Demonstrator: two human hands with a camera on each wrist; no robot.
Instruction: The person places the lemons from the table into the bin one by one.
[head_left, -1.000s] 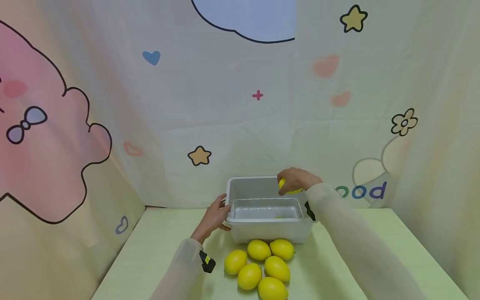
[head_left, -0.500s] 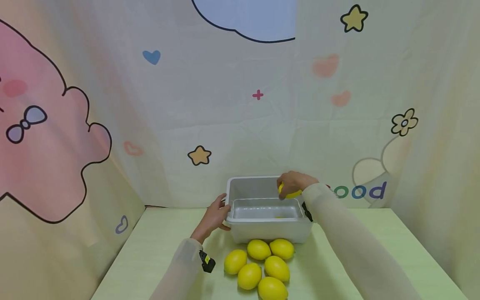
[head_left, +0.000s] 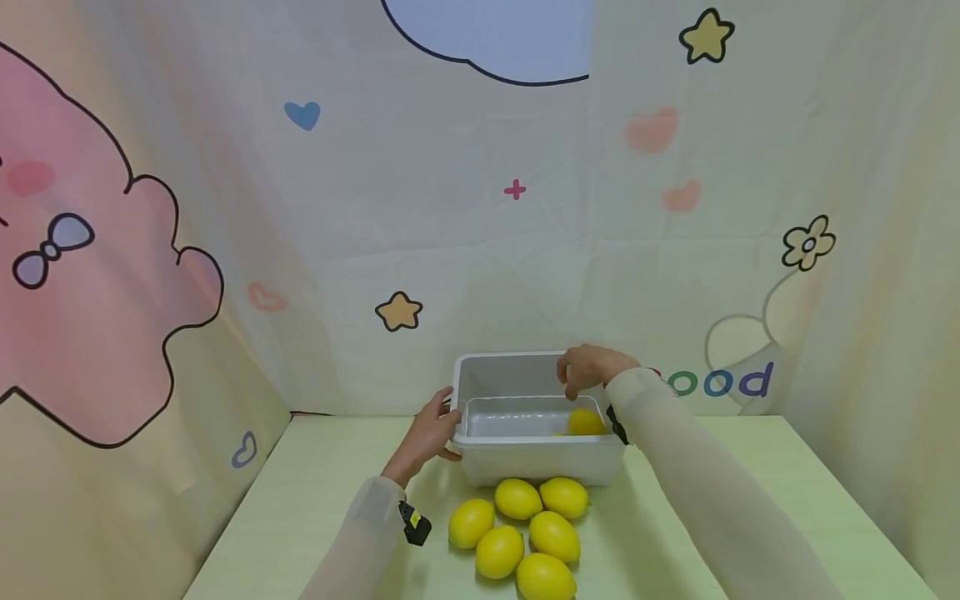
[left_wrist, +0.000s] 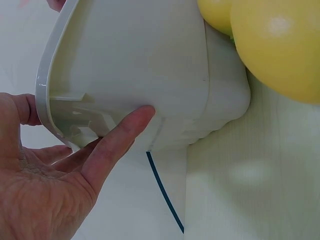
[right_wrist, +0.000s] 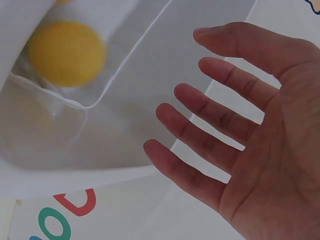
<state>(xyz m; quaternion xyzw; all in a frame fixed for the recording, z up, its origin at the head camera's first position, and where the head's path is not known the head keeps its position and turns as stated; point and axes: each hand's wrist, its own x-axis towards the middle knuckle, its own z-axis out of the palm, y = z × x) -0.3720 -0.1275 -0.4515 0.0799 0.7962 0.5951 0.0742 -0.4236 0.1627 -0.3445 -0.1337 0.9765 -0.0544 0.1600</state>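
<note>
A light grey plastic bin [head_left: 525,461] stands on the table, and my left hand [head_left: 429,432] grips its left end. In the left wrist view, one digit lies along the bin's outer wall [left_wrist: 145,55] while others curl at the rim. My right hand [head_left: 592,368] is over the bin's right side, holding nothing; the right wrist view shows its fingers [right_wrist: 195,135] spread and slightly bent. Below it, a yellow lemon [head_left: 586,422] lies inside the bin. Only a sliver of another lemon [head_left: 559,434] shows above the front rim.
Several lemons [head_left: 499,552] lie grouped on the pale green table [head_left: 300,517] in front of the bin, the rear ones close to its front wall. A printed curtain [head_left: 450,217] hangs behind the table and along both sides.
My right hand has lowered slightly over the bin and let go of the lemon, which is now inside at the right. My left hand stays at the bin's left end.
</note>
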